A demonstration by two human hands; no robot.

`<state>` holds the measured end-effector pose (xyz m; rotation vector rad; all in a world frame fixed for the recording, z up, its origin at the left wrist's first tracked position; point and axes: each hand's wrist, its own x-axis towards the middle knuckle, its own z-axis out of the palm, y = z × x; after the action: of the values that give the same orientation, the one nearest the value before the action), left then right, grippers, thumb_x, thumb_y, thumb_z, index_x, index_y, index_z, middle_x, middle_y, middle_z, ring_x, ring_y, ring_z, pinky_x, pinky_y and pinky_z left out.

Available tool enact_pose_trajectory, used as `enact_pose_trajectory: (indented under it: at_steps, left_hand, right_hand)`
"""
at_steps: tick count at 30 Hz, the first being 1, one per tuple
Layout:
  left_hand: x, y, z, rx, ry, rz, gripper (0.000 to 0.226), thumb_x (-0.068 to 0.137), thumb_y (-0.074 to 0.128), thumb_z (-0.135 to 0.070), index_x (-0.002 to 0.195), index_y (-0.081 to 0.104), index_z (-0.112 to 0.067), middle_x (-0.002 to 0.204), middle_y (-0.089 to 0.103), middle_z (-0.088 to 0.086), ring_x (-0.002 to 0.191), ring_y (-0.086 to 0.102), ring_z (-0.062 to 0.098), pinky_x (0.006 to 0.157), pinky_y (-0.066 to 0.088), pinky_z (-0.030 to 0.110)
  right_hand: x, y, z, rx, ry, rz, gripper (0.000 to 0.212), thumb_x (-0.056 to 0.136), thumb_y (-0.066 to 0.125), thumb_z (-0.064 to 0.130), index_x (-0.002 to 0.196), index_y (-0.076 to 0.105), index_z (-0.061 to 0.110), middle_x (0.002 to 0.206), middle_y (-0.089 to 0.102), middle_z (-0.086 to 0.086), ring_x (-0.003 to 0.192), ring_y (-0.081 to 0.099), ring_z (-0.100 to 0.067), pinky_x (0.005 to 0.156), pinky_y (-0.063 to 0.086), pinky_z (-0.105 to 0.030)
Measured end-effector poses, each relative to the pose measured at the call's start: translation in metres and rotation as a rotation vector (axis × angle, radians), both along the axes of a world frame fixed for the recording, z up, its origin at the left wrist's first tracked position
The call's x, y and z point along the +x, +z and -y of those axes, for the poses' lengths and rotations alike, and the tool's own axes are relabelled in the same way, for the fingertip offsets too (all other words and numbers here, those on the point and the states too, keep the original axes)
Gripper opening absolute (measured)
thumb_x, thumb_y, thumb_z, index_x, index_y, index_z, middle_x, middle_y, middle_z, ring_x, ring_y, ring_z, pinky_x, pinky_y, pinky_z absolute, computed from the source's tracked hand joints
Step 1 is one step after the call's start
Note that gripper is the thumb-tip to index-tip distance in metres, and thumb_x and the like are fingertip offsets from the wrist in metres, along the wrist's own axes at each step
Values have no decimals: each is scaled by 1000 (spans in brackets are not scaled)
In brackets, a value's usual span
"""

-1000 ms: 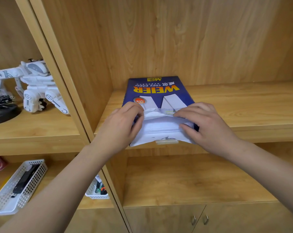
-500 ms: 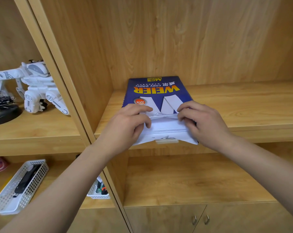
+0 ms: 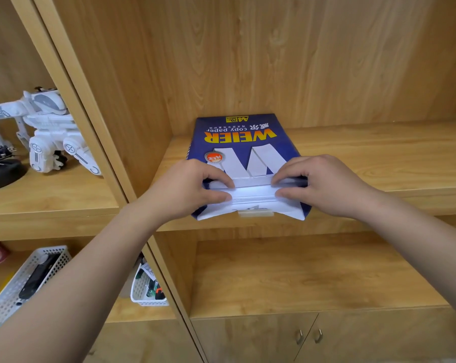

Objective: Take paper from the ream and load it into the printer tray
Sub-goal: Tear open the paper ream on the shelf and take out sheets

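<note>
A blue ream of copy paper [image 3: 241, 138] with yellow lettering lies flat on a wooden shelf [image 3: 379, 158], its near end open. White sheets [image 3: 251, 196] show in the opening, and white wrapper flaps spread out below them. My left hand [image 3: 187, 191] pinches the left side of the sheet stack, thumb beneath, fingers on top. My right hand [image 3: 324, 187] grips the right side the same way. No printer or tray is in view.
A white toy robot [image 3: 48, 132] and a black object [image 3: 1, 171] stand in the left compartment. Two white mesh baskets [image 3: 25, 281] [image 3: 145, 289] sit on the lower left shelf. A lower shelf [image 3: 300, 273] and cabinet doors with handles [image 3: 308, 336] lie below the ream.
Both hands shifted from the wrapper's end flap to the sides of the opening. The flap has been lifted back and the edges of the white sheets are now exposed between my fingers.
</note>
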<state>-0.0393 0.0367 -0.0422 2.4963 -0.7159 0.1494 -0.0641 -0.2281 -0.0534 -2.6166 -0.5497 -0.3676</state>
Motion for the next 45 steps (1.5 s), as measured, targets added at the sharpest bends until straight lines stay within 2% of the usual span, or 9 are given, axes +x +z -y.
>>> enact_pose_trajectory:
  at_steps: [2,6,12,18,21,29,33,38,45]
  left_hand:
    - [4,2,-1,4,-21,-3,14,81,81,-34,95,80,-33,65,67,-7,59,43,14,51,28,19]
    - [6,4,-2,-27,-38,-42,11,82,81,-31,93,81,-31,47,40,-5,51,33,12,47,26,20]
    - [2,1,-2,33,-14,27,13,82,79,-38,94,79,-38,67,66,2,57,41,13,49,27,23]
    - [1,2,-2,36,-22,8,13,82,79,-33,94,78,-37,55,57,-19,55,44,3,50,30,19]
    - [1,3,-3,33,-35,0,12,84,78,-32,96,80,-34,52,52,-11,54,39,7,49,27,21]
    - [1,7,-3,51,-56,-34,11,87,76,-30,97,78,-34,52,54,-24,54,41,6,48,26,21]
    - [3,6,-4,32,-54,-36,12,85,77,-31,96,79,-36,61,57,-4,57,38,9,54,27,24]
    - [3,6,-4,35,-47,-36,14,85,77,-32,97,79,-38,70,63,6,60,38,13,57,29,30]
    - [1,7,-3,50,-46,-29,16,84,76,-33,98,78,-39,84,68,18,73,52,31,57,31,31]
  right_hand:
    - [1,1,0,-6,-2,-8,15,82,73,31,97,76,31,104,71,19,98,62,-12,87,47,-34]
    - [0,1,0,-11,-11,-11,15,82,73,33,97,75,32,105,71,20,99,62,-11,87,46,-33]
    - [0,-1,0,-20,-15,-10,16,82,74,34,98,75,33,105,70,20,97,61,-11,84,45,-31]
    - [-1,1,-1,-35,-13,5,13,83,72,34,95,76,32,103,72,18,96,63,-12,85,45,-31]
    - [-1,1,-1,-39,-14,-5,14,83,72,35,96,75,33,104,72,17,98,62,-13,86,45,-32]
    - [-2,3,-2,-36,-13,-22,14,82,73,34,96,75,32,103,72,16,96,62,-16,86,45,-34]
    - [-2,2,-2,-26,-20,-22,13,82,72,34,95,75,33,100,73,16,95,62,-17,86,46,-36]
    - [-2,2,-2,-21,-15,-19,12,82,72,34,94,75,33,99,73,16,94,63,-18,86,48,-38]
    - [-1,4,-2,-18,-6,-28,13,82,72,34,94,76,34,98,74,14,92,62,-18,84,47,-36]
